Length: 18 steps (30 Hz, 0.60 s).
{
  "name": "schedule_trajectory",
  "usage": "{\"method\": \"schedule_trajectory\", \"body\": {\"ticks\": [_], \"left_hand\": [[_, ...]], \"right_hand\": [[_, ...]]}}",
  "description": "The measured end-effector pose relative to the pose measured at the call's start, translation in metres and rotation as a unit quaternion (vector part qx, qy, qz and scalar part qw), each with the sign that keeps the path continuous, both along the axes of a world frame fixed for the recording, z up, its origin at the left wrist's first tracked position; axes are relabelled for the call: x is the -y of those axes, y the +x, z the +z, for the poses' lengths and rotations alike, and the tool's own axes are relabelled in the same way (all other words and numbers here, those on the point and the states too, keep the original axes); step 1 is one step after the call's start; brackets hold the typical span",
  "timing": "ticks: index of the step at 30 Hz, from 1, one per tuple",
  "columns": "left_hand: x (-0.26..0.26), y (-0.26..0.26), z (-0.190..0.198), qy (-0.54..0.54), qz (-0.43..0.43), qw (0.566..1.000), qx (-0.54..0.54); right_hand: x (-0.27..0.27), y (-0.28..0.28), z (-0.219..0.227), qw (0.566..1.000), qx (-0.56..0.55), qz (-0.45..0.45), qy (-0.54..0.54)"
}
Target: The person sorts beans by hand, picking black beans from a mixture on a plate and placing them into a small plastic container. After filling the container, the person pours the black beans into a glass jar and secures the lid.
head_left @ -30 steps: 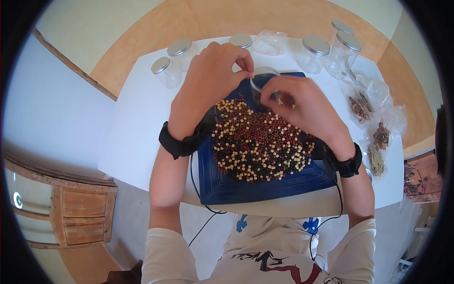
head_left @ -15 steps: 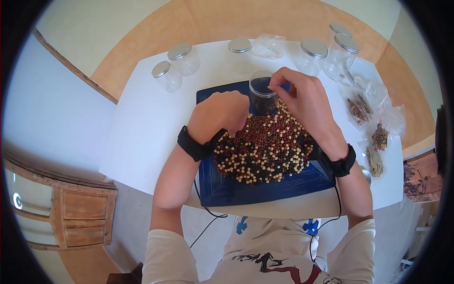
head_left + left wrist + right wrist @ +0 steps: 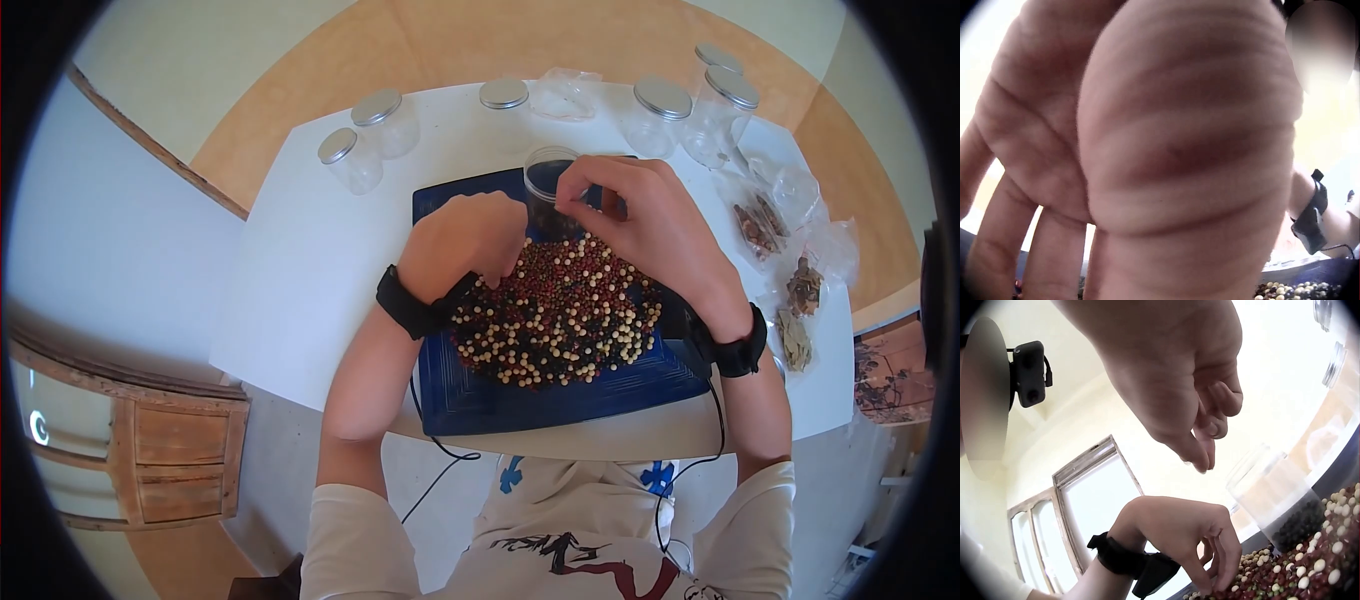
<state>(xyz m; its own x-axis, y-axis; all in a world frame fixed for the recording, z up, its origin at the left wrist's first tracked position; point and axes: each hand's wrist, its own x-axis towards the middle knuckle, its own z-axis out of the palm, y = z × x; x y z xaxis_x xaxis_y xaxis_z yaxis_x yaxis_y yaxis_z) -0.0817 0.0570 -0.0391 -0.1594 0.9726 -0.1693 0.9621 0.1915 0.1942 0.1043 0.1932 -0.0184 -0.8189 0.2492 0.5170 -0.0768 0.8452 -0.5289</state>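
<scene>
My left hand (image 3: 468, 240) reaches down to the left side of a heap of mixed beans (image 3: 555, 310), red, cream, black and some green. Its thumb and fingertips touch the heap in the right wrist view, with the fingers loosely bent. A clear open jar (image 3: 550, 172) stands just beyond the heap, with black beans (image 3: 1300, 522) in its bottom. My right hand (image 3: 640, 210) hangs at the jar's right rim, its thumb and forefinger tips brought together. I cannot tell whether a bean sits between them. The heap lies on a blue square tray (image 3: 560, 412).
Lidded clear jars stand along the table's back, two at left (image 3: 350, 165) (image 3: 390, 130) and others at right (image 3: 660, 115) (image 3: 720, 130). Plastic bags of dried material (image 3: 760, 225) (image 3: 803, 285) lie at the right. Cables (image 3: 440, 462) hang over the front edge.
My left hand has come down from beside the jar's rim to the heap. The right hand rose from beside the jar to above its rim, then lowered slightly and leftward.
</scene>
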Motion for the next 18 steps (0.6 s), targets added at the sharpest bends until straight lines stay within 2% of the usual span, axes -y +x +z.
{"method": "schedule_trajectory", "body": {"ticks": [2,3,5,6,7,8,9,11,13,14,15,16,18], "left_hand": [[0.000,-0.006,0.002,-0.013,-0.002,1.000,0.028],[0.001,-0.011,0.000,0.014,-0.020,0.999,0.043],[0.000,-0.015,0.004,0.041,-0.040,0.997,0.058],[-0.002,-0.018,0.008,0.042,-0.035,0.994,0.099],[-0.005,-0.021,0.014,0.043,-0.030,0.989,0.139],[-0.007,-0.026,0.018,0.042,-0.031,0.989,0.139],[-0.009,-0.031,0.022,0.055,-0.049,0.988,0.137],[-0.008,-0.029,0.037,0.067,-0.068,0.986,0.137],[-0.005,-0.026,0.055,0.175,-0.079,0.971,0.146],[-0.003,-0.022,0.062,0.175,-0.078,0.971,0.145],[-0.002,-0.016,0.067,0.225,-0.050,0.965,0.127],[-0.002,-0.012,0.069,0.274,-0.022,0.955,0.109],[-0.007,-0.009,0.064,0.308,-0.020,0.944,0.113]], "right_hand": [[-0.001,0.001,0.000,1.000,0.004,0.018,0.008],[-0.001,0.000,0.000,1.000,0.003,0.017,0.008],[-0.003,-0.002,-0.003,0.995,0.068,0.070,-0.005],[-0.003,-0.003,-0.010,0.995,0.068,0.069,-0.005],[-0.002,-0.006,-0.020,0.992,0.066,0.107,-0.007],[0.000,-0.007,-0.027,0.987,0.063,0.145,-0.009],[0.002,-0.008,-0.033,0.987,0.063,0.145,-0.010],[0.009,-0.009,-0.039,0.978,0.119,0.172,0.001],[0.015,-0.009,-0.042,0.975,0.130,0.179,-0.005],[0.017,-0.010,-0.043,0.973,0.144,0.182,-0.003],[0.018,-0.010,-0.045,0.970,0.158,0.185,0.000],[0.019,-0.011,-0.046,0.970,0.159,0.185,0.001],[0.022,-0.011,-0.047,0.969,0.160,0.190,-0.007]]}}
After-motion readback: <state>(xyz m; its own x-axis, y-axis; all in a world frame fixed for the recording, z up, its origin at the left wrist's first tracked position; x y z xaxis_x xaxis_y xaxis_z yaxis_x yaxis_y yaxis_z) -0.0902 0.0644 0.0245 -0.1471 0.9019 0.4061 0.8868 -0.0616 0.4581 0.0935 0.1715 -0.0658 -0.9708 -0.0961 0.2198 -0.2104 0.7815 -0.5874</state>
